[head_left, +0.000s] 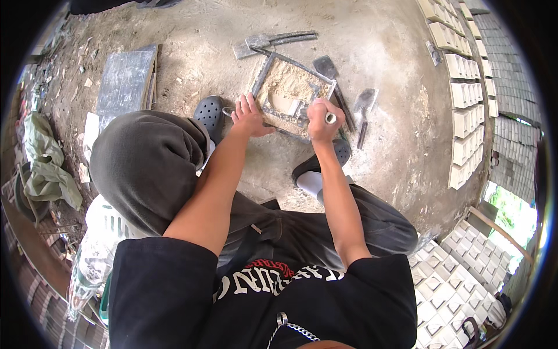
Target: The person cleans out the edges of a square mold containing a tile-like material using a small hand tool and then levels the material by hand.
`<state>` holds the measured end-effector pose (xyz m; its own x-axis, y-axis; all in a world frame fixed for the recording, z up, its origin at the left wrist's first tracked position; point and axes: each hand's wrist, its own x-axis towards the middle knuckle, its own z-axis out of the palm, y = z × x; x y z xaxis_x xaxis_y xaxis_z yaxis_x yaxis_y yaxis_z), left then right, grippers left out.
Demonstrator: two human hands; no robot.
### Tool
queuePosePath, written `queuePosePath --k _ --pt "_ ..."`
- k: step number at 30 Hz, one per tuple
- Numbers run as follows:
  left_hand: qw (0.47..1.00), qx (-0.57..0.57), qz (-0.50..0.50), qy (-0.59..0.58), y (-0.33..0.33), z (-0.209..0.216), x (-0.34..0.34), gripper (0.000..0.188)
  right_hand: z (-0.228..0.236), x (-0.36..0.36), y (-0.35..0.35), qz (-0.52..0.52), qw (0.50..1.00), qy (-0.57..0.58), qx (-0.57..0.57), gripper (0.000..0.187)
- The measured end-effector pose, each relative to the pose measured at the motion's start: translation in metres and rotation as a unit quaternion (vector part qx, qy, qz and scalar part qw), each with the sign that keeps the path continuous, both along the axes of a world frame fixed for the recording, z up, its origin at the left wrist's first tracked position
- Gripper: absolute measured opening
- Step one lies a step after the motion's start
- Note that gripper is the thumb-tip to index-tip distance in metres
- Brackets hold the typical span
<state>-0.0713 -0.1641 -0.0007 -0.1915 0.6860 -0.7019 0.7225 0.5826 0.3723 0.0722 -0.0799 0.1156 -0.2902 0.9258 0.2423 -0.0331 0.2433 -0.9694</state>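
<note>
On the floor in front of me lies a dark square frame (264,74) filled with pale sand (290,81). The sand has a hollow, and a small whitish block-like piece (294,106) shows beside my right fist. My left hand (250,119) rests with spread fingers at the frame's near left corner. Closed in a fist over the near right side, my right hand (324,122) grips a round-handled tool (331,118). Only its handle end shows plainly; I cannot make out its working end.
Around the frame lie a trowel (251,45), a dark flat-bladed tool (325,67) and another small trowel (366,99). Dark boards (128,81) lie to the left. Rows of pale blocks (465,96) line the right. My clogs (209,113) flank the frame.
</note>
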Motion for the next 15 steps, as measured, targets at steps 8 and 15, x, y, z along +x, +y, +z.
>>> queuePosePath --k 8,15 --pt "0.999 0.015 0.033 0.005 -0.008 -0.01 0.001 0.142 0.059 -0.011 0.018 0.014 0.996 0.059 -0.064 0.032" --pt "0.999 0.014 -0.022 0.031 -0.002 -0.029 0.0 0.142 0.012 -0.009 0.011 0.005 1.0 -0.001 -0.019 0.034"
